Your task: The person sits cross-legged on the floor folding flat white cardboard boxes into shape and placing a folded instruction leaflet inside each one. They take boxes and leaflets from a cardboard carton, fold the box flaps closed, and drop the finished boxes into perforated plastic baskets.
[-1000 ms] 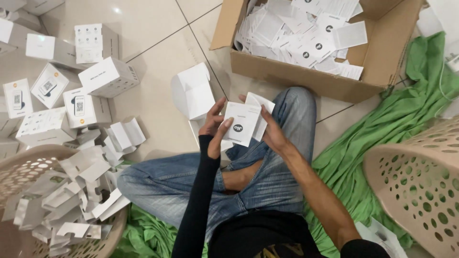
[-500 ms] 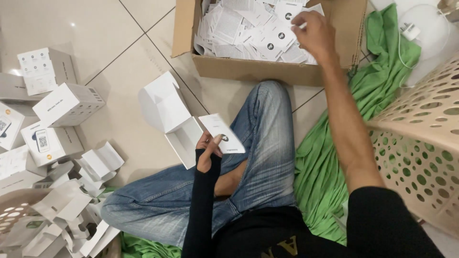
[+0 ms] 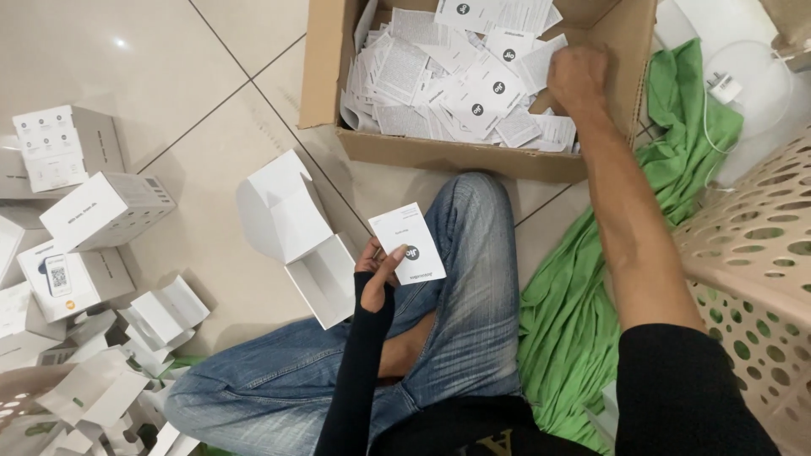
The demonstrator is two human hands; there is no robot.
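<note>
My left hand (image 3: 378,272), in a black sleeve, holds a white leaflet (image 3: 408,244) with a small dark round mark above my jeans-clad knee. An open white carton (image 3: 297,236), lid up and empty, sits right against that hand on its left; I cannot tell whether the fingers grip it too. My right hand (image 3: 578,79) reaches into the brown cardboard box (image 3: 439,152), which is full of loose white leaflets (image 3: 456,76). Its fingers are curled down into the pile at the box's right side, and what they hold is hidden.
Closed white cartons (image 3: 106,209) lie on the tiled floor at left, with folded white inserts (image 3: 165,312) and a basket (image 3: 34,422) of them at bottom left. A beige perforated basket (image 3: 760,262) stands at right on green cloth (image 3: 583,312). A white charger cable (image 3: 726,84) lies at upper right.
My right hand left the leaflets at my lap, reached into the cardboard box and moved toward its right side, fingers now curled. My left hand keeps one leaflet beside the open carton.
</note>
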